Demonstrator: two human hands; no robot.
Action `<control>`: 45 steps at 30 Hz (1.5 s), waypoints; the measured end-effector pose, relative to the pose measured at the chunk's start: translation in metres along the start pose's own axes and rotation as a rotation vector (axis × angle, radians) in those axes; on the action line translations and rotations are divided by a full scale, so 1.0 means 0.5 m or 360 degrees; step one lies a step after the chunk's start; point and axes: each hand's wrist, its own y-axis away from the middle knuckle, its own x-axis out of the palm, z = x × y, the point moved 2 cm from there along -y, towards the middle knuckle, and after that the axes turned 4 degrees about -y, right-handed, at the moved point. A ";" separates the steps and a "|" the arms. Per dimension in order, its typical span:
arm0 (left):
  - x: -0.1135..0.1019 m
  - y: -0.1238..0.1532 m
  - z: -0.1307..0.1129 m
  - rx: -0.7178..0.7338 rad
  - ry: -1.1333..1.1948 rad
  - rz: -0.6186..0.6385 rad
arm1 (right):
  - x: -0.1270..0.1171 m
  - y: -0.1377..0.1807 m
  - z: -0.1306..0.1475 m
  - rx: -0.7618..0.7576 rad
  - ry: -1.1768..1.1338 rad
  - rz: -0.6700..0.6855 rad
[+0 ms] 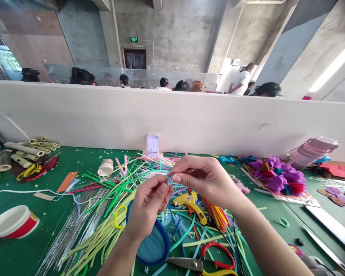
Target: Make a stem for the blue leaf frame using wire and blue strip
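Observation:
In the middle of the head view, a small light-blue piece (pixel 170 181) sits between both sets of fingertips; its exact kind is too small to make out. My left hand (pixel 151 201) is closed, pinching it from below. From the right, the thumb and index finger of my right hand (pixel 202 180) pinch its upper end. Beneath my left hand is a blue oval (pixel 153 245) of sheer fabric with a fuzzy rim, partly covered by the wrist. A yellow glue gun (pixel 191 205) lies just under my right hand. Scissors (pixel 202 264) with red and yellow handles lie nearer me.
Yellow-green fuzzy stems (pixel 103 241) and thin wires (pixel 66 237) spread leftward. A paper bowl (pixel 14 222), bamboo pieces (pixel 31 149) and pliers (pixel 31 172) lie left. A phone (pixel 153 145) leans on the white partition (pixel 103 119). Purple petals (pixel 276 174) and a pink bottle (pixel 310 153) are right.

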 end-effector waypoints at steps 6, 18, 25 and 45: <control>0.002 -0.007 0.009 0.0138 -0.0337 -0.0037 | 0.009 0.000 -0.019 0.0067 -0.0137 -0.0128; 0.009 0.009 -0.001 0.0395 -0.0641 -0.0273 | -0.010 0.006 -0.009 0.0046 -0.0009 -0.0080; 0.005 0.011 -0.004 -0.0012 -0.0152 0.0070 | -0.017 0.001 -0.019 0.0075 -0.0223 -0.0003; 0.017 0.024 -0.006 0.0455 -0.0905 -0.0286 | -0.007 0.013 -0.019 0.0010 -0.0093 -0.0122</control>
